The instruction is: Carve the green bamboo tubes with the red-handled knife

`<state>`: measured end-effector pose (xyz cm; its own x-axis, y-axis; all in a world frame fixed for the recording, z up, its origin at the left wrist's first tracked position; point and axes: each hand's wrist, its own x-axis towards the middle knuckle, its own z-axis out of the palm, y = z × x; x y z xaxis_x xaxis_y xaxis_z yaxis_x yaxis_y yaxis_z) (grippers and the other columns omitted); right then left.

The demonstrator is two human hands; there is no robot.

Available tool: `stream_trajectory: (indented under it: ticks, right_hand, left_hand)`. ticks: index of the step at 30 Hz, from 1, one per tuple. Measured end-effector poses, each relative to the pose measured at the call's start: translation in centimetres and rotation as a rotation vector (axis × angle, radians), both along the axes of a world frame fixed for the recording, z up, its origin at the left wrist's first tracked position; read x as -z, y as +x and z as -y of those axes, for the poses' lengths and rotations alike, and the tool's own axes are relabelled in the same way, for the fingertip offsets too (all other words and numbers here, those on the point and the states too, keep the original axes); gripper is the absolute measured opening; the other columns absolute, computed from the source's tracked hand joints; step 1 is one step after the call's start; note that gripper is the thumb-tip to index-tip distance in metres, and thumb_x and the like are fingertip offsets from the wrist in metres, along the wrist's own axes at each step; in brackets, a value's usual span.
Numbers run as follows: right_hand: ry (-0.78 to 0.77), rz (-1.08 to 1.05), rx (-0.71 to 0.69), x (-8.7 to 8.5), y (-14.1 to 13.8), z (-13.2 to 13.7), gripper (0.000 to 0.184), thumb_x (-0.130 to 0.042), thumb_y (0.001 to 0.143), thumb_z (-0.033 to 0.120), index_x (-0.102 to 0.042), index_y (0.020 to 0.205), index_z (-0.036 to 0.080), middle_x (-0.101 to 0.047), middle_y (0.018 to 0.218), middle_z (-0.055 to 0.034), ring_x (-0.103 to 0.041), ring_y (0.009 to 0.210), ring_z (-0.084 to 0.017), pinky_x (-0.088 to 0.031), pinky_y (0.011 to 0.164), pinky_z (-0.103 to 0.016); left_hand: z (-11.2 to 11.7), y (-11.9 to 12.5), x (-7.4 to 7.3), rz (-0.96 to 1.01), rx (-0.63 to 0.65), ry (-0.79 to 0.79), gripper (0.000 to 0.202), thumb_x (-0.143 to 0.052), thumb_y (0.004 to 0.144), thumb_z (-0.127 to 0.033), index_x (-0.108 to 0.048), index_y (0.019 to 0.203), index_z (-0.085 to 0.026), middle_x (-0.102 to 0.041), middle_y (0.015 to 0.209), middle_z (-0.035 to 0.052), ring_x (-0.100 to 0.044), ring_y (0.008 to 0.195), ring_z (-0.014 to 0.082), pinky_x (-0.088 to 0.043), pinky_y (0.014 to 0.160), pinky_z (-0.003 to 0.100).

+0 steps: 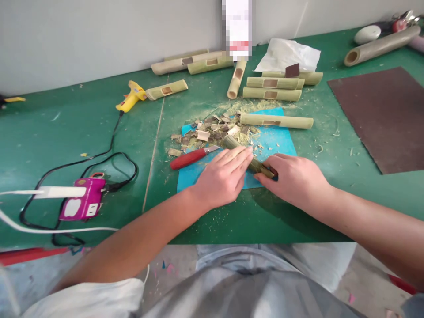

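Observation:
A short bamboo tube (257, 166) lies aslant on a blue sheet (283, 137). My left hand (227, 174) presses over its middle, fingers straight and held together; the thumb and whatever lies beneath the palm are hidden. At the tube's near right end, my right hand (293, 181) is closed on it between thumb and curled fingers. A red-handled knife (188, 158) rests just left of my left hand, its blade toward the tube. Behind it is a heap of bamboo chips and shavings (212, 130). Another bamboo tube (278, 121) with a cut opening lies across the sheet's back.
Several cut bamboo tubes (272, 94) lie farther back, near a white plastic bag (286, 55). A yellow glue gun (132, 97) and its cord, running toward a purple power socket (88, 198), occupy the left. On the right are a brown sheet (380, 119) and a long tube (382, 46).

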<state>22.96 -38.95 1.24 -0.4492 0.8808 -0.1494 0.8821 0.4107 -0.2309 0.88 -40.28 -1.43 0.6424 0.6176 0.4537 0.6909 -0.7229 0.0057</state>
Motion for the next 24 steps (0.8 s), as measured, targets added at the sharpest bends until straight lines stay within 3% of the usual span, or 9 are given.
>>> stream_trajectory:
  ticks: [4, 9, 13, 16, 18, 21, 24]
  right_hand:
    - [0.012, -0.006, 0.005, 0.0, 0.0, 0.0, 0.029, -0.058, 0.091, 0.046, -0.063, 0.082, 0.019, -0.067, 0.081, -0.0028, -0.053, 0.066, -0.014, -0.024, 0.056, -0.029]
    - [0.021, -0.007, -0.003, 0.1, 0.0, 0.0, 0.030, -0.060, 0.090, 0.045, -0.061, 0.077, 0.018, -0.066, 0.078, -0.0032, -0.051, 0.063, -0.013, -0.023, 0.055, -0.029]
    - [0.038, -0.004, -0.004, -0.1, -0.1, 0.0, 0.031, -0.059, 0.091, 0.045, -0.060, 0.076, 0.019, -0.064, 0.075, -0.0025, -0.049, 0.061, -0.013, -0.023, 0.055, -0.028]
    - [0.028, 0.008, -0.008, -0.2, -0.1, 0.0, 0.030, -0.059, 0.091, 0.044, -0.059, 0.075, 0.019, -0.063, 0.075, -0.0027, -0.048, 0.061, -0.013, -0.023, 0.055, -0.028]
    - [0.019, 0.017, -0.007, -0.3, -0.1, 0.0, 0.031, -0.059, 0.091, 0.045, -0.059, 0.075, 0.019, -0.063, 0.076, -0.0028, -0.048, 0.061, -0.013, -0.022, 0.055, -0.028]
    - [0.021, 0.021, -0.003, -0.2, -0.1, 0.0, 0.032, -0.057, 0.092, 0.047, -0.059, 0.076, 0.019, -0.063, 0.076, -0.0026, -0.048, 0.061, -0.013, -0.022, 0.055, -0.028]
    - [0.019, 0.022, -0.004, -0.2, -0.1, 0.0, 0.031, -0.058, 0.091, 0.046, -0.059, 0.075, 0.019, -0.062, 0.075, -0.0028, -0.048, 0.061, -0.013, -0.022, 0.055, -0.028]
  left_hand:
    - [-0.3, -0.4, 0.2, -0.059, -0.088, 0.100, 0.042, -0.041, 0.091, -0.003, -0.061, 0.128, -0.004, -0.069, 0.131, 0.0178, -0.062, 0.129, 0.0332, -0.049, 0.109, 0.059]
    - [-0.1, -0.4, 0.3, -0.059, -0.040, 0.008, 0.046, -0.040, 0.092, -0.007, -0.056, 0.136, -0.005, -0.063, 0.140, 0.0198, -0.056, 0.137, 0.0305, -0.044, 0.114, 0.058]
    - [-0.3, -0.5, 0.2, -0.032, -0.165, 0.025, 0.049, -0.039, 0.091, -0.005, -0.057, 0.136, -0.007, -0.064, 0.139, 0.0200, -0.057, 0.136, 0.0333, -0.034, 0.117, 0.068]
    - [-0.5, -0.6, 0.4, -0.049, -0.095, 0.003, 0.050, -0.041, 0.089, -0.007, -0.055, 0.137, -0.003, -0.062, 0.140, 0.0223, -0.055, 0.138, 0.0322, -0.038, 0.117, 0.063]
    - [-0.6, -0.8, 0.5, -0.063, -0.066, -0.006, 0.051, -0.042, 0.089, -0.008, -0.055, 0.139, -0.007, -0.062, 0.142, 0.0188, -0.055, 0.138, 0.0309, -0.040, 0.117, 0.060]
    - [-0.8, -1.1, 0.6, -0.024, -0.167, 0.020, 0.053, -0.041, 0.089, -0.007, -0.055, 0.140, -0.011, -0.064, 0.140, 0.0166, -0.057, 0.136, 0.0319, -0.036, 0.117, 0.066]
    - [-0.5, -0.8, 0.5, -0.042, -0.122, 0.022, 0.050, -0.042, 0.089, -0.007, -0.055, 0.137, -0.004, -0.063, 0.140, 0.0204, -0.056, 0.137, 0.0313, -0.038, 0.117, 0.062]
